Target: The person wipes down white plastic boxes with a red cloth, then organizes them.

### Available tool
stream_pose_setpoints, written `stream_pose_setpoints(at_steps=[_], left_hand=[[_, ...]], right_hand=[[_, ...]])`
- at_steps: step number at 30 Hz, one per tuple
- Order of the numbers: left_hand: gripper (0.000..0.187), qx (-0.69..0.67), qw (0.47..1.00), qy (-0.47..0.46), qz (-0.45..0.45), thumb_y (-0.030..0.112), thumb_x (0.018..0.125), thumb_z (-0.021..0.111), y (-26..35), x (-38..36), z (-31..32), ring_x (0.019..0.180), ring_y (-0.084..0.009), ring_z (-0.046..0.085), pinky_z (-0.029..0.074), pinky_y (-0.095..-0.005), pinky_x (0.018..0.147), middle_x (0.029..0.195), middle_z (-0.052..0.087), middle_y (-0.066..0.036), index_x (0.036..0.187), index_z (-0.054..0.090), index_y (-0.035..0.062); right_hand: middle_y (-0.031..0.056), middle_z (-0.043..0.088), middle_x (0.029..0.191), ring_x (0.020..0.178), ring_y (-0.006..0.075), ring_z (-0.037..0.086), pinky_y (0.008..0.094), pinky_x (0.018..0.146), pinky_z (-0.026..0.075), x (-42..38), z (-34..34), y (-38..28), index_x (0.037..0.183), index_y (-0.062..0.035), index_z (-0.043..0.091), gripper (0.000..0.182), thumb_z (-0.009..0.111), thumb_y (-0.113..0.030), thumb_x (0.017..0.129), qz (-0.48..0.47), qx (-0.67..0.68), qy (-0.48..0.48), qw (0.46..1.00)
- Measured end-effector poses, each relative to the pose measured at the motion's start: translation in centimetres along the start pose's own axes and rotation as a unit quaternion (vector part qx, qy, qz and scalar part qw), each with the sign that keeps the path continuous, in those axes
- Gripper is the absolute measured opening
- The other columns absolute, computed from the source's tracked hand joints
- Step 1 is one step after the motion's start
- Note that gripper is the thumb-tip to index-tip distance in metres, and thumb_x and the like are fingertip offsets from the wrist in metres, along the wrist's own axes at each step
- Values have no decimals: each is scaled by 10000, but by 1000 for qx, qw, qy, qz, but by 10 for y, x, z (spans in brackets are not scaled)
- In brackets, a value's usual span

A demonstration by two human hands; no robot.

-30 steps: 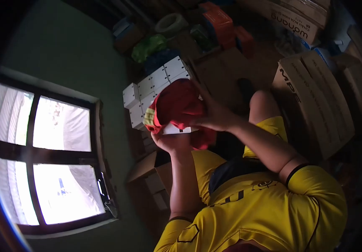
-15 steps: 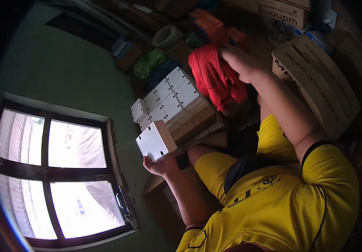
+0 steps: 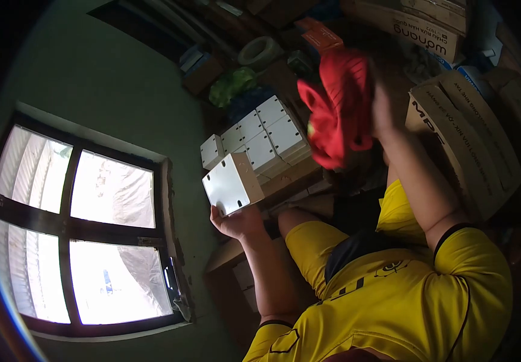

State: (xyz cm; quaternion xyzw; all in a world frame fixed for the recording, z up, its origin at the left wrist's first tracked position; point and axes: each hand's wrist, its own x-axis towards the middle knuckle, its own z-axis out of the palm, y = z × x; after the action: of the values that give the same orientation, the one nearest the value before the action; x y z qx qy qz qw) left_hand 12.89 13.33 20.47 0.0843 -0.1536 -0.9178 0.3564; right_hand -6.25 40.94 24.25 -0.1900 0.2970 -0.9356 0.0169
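My left hand [image 3: 240, 223] grips a white square box [image 3: 226, 186] from below, with its fingers curled at the lower edge. Dark slots mark the corners of the box's pale face, and its side looks beige. Bunched red cloth [image 3: 340, 108] hangs from my right hand [image 3: 385, 113], which is blurred by motion; the cloth is in the air, apart from the held box. Behind the held box, similar white boxes [image 3: 262, 148] sit side by side in rows, with one [image 3: 211, 152] at the left end of the group.
A large cardboard box [image 3: 463, 139] stands to the right, and more cartons [image 3: 423, 36] are stacked behind it. Green plastic [image 3: 231, 87] and a pale coil [image 3: 259, 52] lie beyond the white boxes. The wall on the left has a bright window [image 3: 112, 193].
My right hand has swung the red cloth up and to the right, and the cloth has changed shape. My left hand still holds the white box, now tilted slightly differently. The whole view has shifted a little.
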Motion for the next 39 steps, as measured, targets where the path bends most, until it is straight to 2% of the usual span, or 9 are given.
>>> stream_pose_setpoints(at_steps=[5,8,13,18,20,22,25,33,39], left_hand=[[664,104,992,-53,56,485,900,525,-55,-15,43,1315,-332,493,374,-483,1133,1395,529,-142,1409,486,61],[747,38,992,-77,-88,611,921,481,-87,-35,40,1304,-322,496,373,-457,1133,1401,519,-135,1427,457,63],[651,88,988,-101,-81,524,896,486,-103,-53,55,1266,-320,524,374,-466,1130,1341,570,-141,1348,529,56],[538,73,990,-114,-24,419,928,527,-123,-73,70,1226,-271,563,440,-431,1069,1284,597,-104,1326,539,57],[564,107,989,-104,-24,452,926,520,-116,-59,75,1212,-273,569,443,-432,1063,1274,600,-105,1326,537,56],[659,154,981,-75,-95,551,906,488,-106,-38,62,1197,-295,569,441,-434,1050,1279,599,-118,1337,530,54],[670,149,976,-126,-101,552,903,495,-105,-32,58,1205,-291,564,441,-435,1053,1291,588,-116,1351,515,55],[713,150,979,-130,-43,593,923,451,-114,-53,62,1257,-328,534,434,-487,1073,1360,537,-137,1407,466,70],[731,128,983,-131,-28,615,901,404,-104,-24,41,1224,-325,545,449,-499,1039,1326,546,-139,1371,483,61]], right_hand=[[110,523,1291,1197,158,512,326,1028,424,-61,44,44,1394,-34,430,393,390,-258,1073,-79,-154,-132,976],[310,145,1596,1466,477,232,518,1173,230,-94,61,63,1474,-100,451,620,618,-376,944,-234,-383,-230,863],[227,402,1519,1402,340,405,422,1148,306,-77,59,51,1413,-62,515,507,589,-323,984,-184,-366,-93,908],[129,571,1386,1325,196,492,335,1136,339,-54,35,55,1375,-12,537,370,393,-155,1065,-6,-130,-42,991],[137,546,1418,1357,221,469,353,1154,321,-82,52,62,1383,-16,534,369,411,-136,1057,-48,-135,-4,990],[198,336,1572,1453,328,338,415,1198,237,-111,50,66,1504,-12,382,647,628,-128,916,-138,-374,-66,915],[201,338,1556,1452,312,330,418,1197,233,-114,56,63,1554,-22,263,837,696,-127,846,-227,-349,-55,908],[134,469,1467,1343,220,456,358,1127,351,-87,60,59,1536,-29,311,741,677,-131,900,-70,-116,99,986],[185,269,1614,1503,262,240,376,1198,220,-130,64,60,1546,-10,301,712,647,-106,932,-191,-437,-78,876]])
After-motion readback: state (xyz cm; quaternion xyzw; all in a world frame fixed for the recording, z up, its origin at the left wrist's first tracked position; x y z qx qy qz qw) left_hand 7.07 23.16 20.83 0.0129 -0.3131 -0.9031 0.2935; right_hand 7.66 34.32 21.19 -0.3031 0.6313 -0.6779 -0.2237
